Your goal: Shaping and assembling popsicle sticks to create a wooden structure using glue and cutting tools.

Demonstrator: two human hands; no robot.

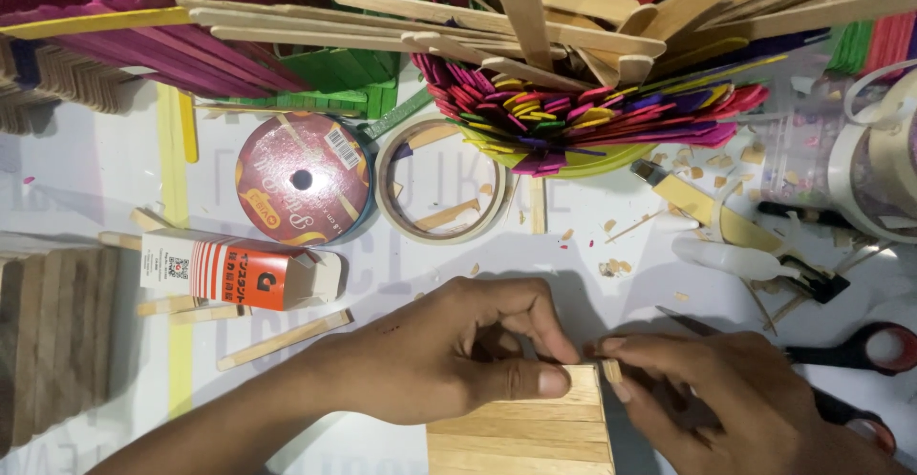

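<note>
My left hand (449, 351) rests on the top edge of a flat panel of glued plain wooden sticks (521, 432) at the bottom centre, thumb pressed on its upper right corner. My right hand (726, 389) is just right of the panel. Its fingertips pinch a small cut piece of wooden stick (611, 371) against the panel's right corner. The rest of the panel runs out of view below.
A yellow cup of coloured sticks (583, 117) stands at the back centre, with a tape ring (444, 193) and a red ribbon spool (304, 181) to its left. A small white-and-red carton (239, 270) lies left; scissors (860, 351), a glue bottle (735, 257) and a cutter (702, 206) lie right.
</note>
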